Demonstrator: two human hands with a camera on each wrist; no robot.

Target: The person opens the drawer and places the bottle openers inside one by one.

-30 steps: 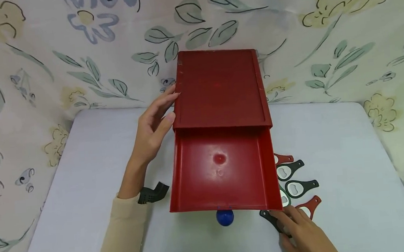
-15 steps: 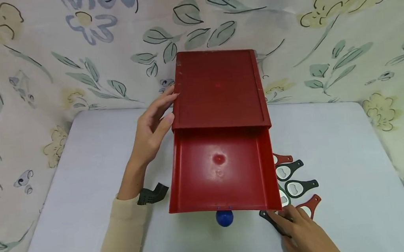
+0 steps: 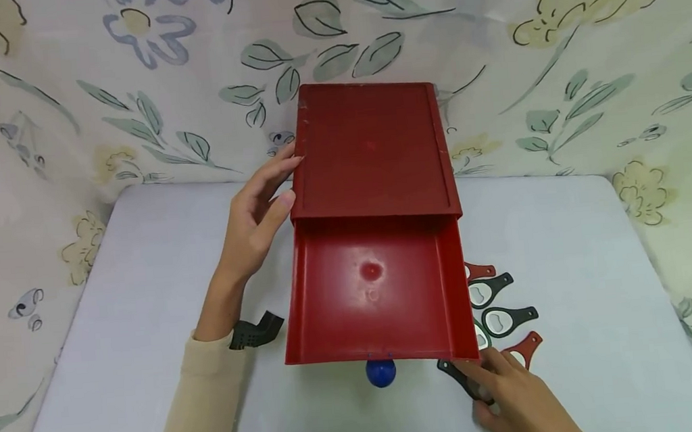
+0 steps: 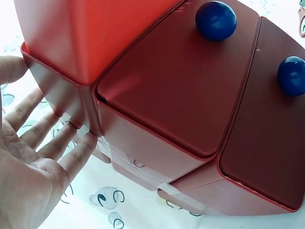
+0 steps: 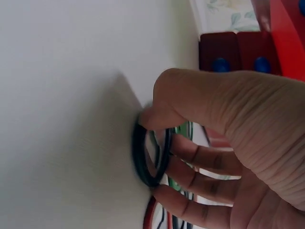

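A red drawer cabinet stands with its top drawer pulled out and bare inside; a blue round knob is on its front. My left hand steadies the cabinet's left side, its extended fingers against the wall in the left wrist view. Right of the drawer's front corner, my right hand pinches a black-rimmed bottle opener between thumb and fingers. In the right wrist view this bottle opener stands on edge, its far part hidden by the fingers.
Several bottle openers lie right of the drawer, among them a black one, a red one and a green-rimmed one, partly covered by the drawer. Two lower drawers with blue knobs are closed. Floral cloth hangs behind the white table.
The head view has shifted slightly, moving everything a little to the left. Both hands keep nearly the same places, left on the cabinet and right on the bottle opener.
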